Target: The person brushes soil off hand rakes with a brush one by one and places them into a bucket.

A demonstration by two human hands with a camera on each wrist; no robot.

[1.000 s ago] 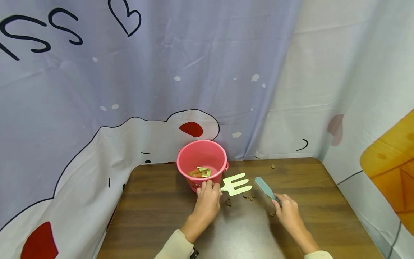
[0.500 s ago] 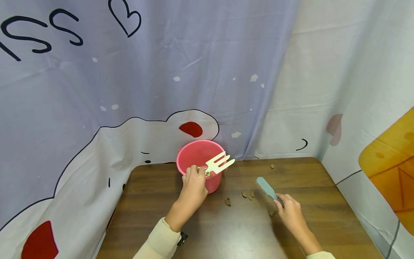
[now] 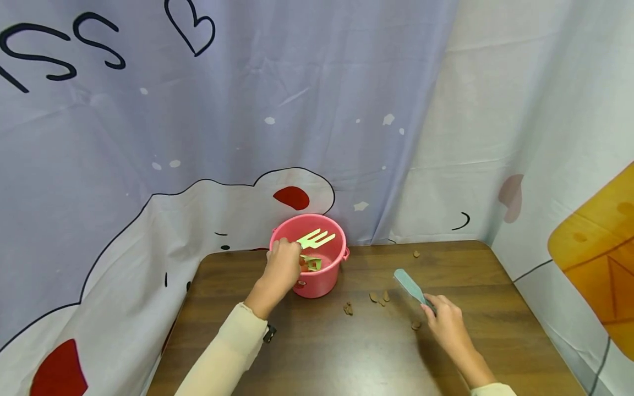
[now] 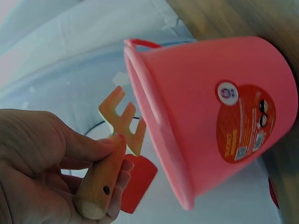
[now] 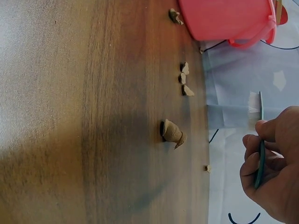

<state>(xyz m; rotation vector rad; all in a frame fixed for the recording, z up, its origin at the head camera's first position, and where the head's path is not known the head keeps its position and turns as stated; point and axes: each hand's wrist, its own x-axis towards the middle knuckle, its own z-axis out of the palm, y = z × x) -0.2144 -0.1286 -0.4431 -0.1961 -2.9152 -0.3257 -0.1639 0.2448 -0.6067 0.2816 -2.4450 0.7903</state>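
My left hand (image 3: 278,268) grips the wooden handle (image 4: 99,184) of a small pale-green garden hand fork (image 3: 310,242), thumb along the handle. Its three tines overlap the mouth of the pink bucket (image 3: 317,284) in the head view. Inside the bucket lies a light-green and orange-brown thing (image 3: 313,264), partly hidden by the hand. On the right, my right hand (image 3: 448,325) pinches a flat grey-green spatula-like tool (image 3: 408,283) by its darker end. The tool is held above the table, its blade pointing up and left.
Several brown, curled crumbs or bits lie on the wooden table (image 3: 346,352): a clump (image 3: 348,308) near the bucket, a few pieces (image 3: 373,297) further right, one piece (image 3: 416,325) beside the right hand. A printed curtain (image 3: 223,137) hangs behind the table.
My left hand has moved up and left with the fork, from the bucket's right front to over its mouth. The right hand and its tool have barely shifted.
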